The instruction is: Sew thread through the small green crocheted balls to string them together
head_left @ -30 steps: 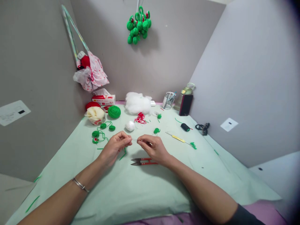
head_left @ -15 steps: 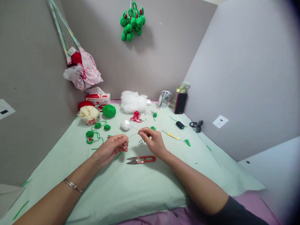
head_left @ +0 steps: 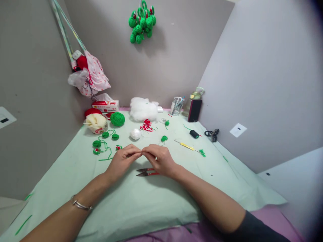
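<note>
Both hands up over the tabletop (head_left: 141,208), middle of view. Left hand (head_left: 122,161) and right hand (head_left: 161,159) meet tip to tip, thumb and finger of each pinched together. Grip is a fine pinch on both sides; whatever sits between the fingertips is hidden, can't tell what it is or if both hands have it.

Step in hand, as a judgement: close fingertip work on something small or thin, mid-action, not finished by the look of it. Next move calls for a steady, light pinch, tips kept lined up, and a view of what's between them before either hand lets go.

Snips (head_left: 148,173) lie on the tabletop below the joined fingers, blades pointing left, handle partly covered by the right hand; looks like the hand is above, contact can't be confirmed. Green knitted piece (head_left: 164,138) just beyond the right hand, loose thin strand by it. Red-and-green piece (head_left: 118,147) just beyond the left hand. White ball (head_left: 135,134) further back, between the hands. Yellow-handled hook (head_left: 186,146) off to the right, apart from the hand, green yarn scraps (head_left: 202,153) at its near end
</note>
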Available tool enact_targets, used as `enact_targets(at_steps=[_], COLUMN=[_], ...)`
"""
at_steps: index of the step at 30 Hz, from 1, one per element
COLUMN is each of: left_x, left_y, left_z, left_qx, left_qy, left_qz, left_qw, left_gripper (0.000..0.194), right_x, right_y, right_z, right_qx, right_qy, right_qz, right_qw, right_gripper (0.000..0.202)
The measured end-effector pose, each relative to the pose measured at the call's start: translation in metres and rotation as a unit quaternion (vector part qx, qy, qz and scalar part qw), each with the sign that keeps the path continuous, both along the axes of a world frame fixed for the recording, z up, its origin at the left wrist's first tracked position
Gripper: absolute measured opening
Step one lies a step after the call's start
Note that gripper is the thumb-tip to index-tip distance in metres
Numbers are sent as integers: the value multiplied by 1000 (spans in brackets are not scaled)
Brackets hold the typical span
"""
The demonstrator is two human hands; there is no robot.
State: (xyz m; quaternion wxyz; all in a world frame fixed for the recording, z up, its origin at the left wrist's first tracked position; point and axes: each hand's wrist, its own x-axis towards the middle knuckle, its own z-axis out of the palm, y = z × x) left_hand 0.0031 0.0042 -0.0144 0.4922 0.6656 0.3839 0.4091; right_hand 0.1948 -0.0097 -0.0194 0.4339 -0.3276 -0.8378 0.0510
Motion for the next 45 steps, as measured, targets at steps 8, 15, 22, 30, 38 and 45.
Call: enact_targets(at_steps=[8,15,22,30,38,45], left_x=[-4,-4,-8,-18,-28,-53], left_y=[5,6,10,18,26,47], left_z=[1,-2,1,4,9,12], left_qx=[14,-147,-184,-140,-149,-141], left_qy=[8,-133,-192,-184,-317,-442], left_qz=[44,-12,34,74,82,171], left_qw=[999,980,963,970,933,869], left_gripper=[16,23,32,35,23,11], right_x=[1,-1,0,11,78,141], right_y=[3,2,0,7,33,36], right_z=[6,7,12,22,50,72], right_qx=[-185,-256,-274,-358,-262,-236], right_qy=[98,108,105,220,525,697], right_qz=[-26,-15,3,3,-68,-69], right_qw=[978,961,956,907,807,673], right_gripper=[20,25,23,26,28,9])
